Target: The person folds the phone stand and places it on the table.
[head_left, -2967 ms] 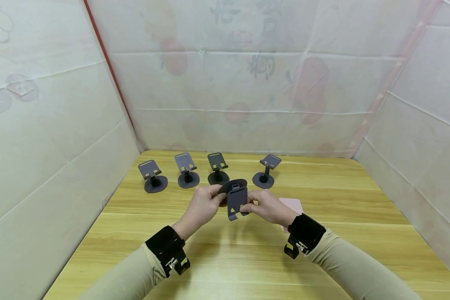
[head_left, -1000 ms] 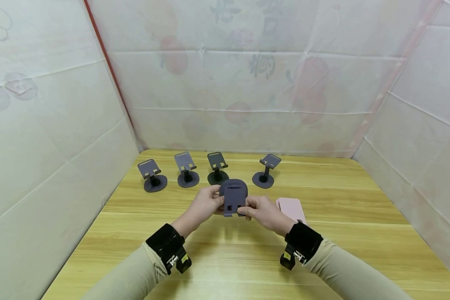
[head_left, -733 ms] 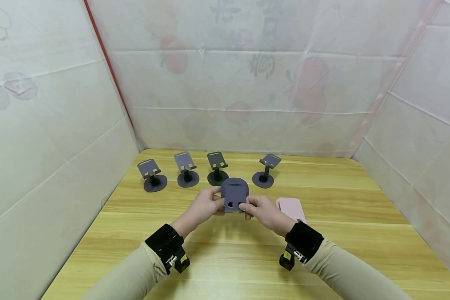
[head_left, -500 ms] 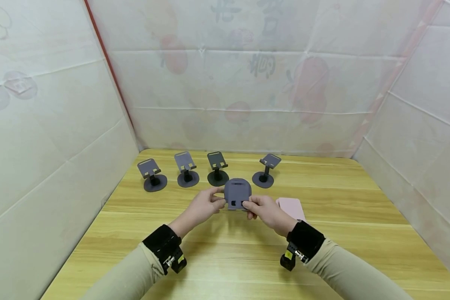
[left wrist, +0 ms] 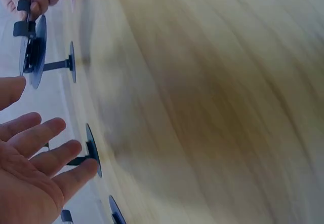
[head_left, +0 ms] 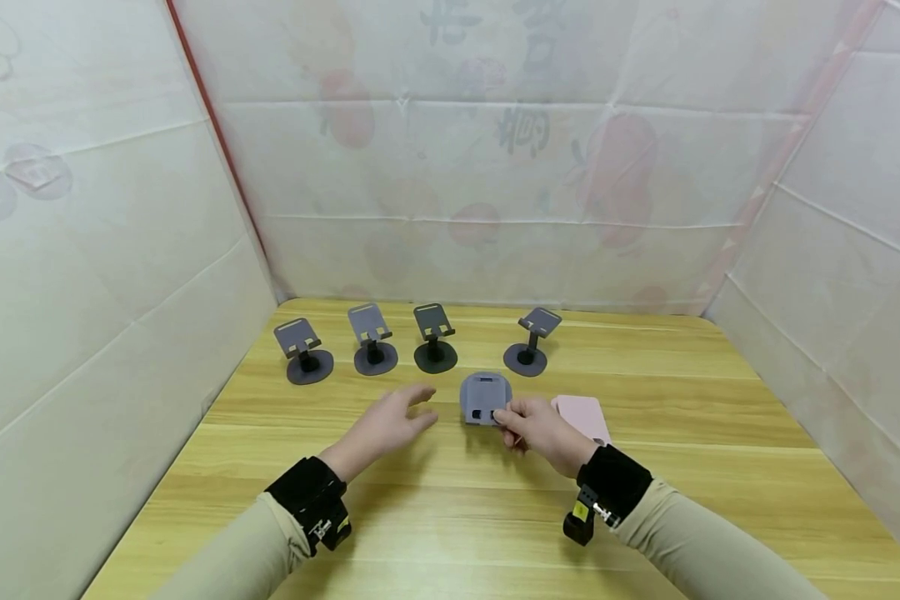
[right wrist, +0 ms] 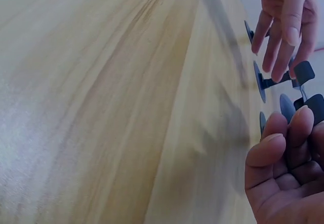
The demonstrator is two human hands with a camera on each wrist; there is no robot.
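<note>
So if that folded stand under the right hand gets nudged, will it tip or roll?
Probably neither: the folded stand looks collapsed flat and low on the table. It looks rigid, so it should slide in one piece. The right hand pinches only its near edge, so it may pivot.

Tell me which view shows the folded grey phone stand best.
The head view: the folded grey phone stand shows whole, pinched by the right hand. The left wrist view catches it edge-on at top left; the right wrist view shows only dark parts behind fingers.
</note>
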